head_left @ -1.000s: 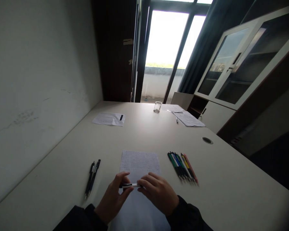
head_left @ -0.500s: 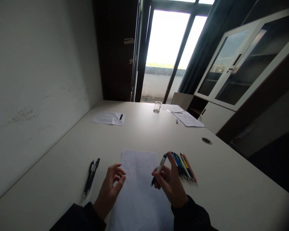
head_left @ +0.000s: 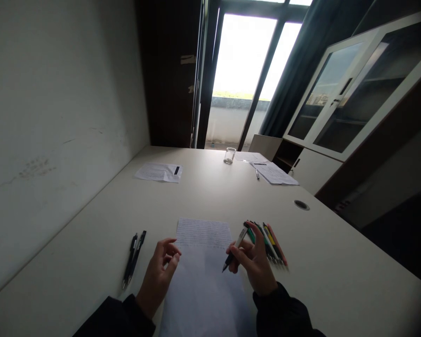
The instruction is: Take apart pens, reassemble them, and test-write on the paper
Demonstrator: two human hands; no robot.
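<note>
A white pen with dark ends is held in my right hand, its tip slanting down to the left over a sheet of paper. Lines of handwriting cover the top of that sheet; the rest looks blank. At the sheet's left edge, my left hand hovers with fingers curved and apart, holding nothing. Two black pens lie side by side left of it. Beyond my right hand, a row of several coloured pens lies on the table, partly covered by the fingers.
The white table meets a wall on the left. Toward its far end are a written sheet, a drinking glass, a stack of papers and a single pen. A round cable hole sits at the right.
My right hand has shifted slightly to the right with the white pen, covering more of the coloured pens. My left hand has barely moved.
</note>
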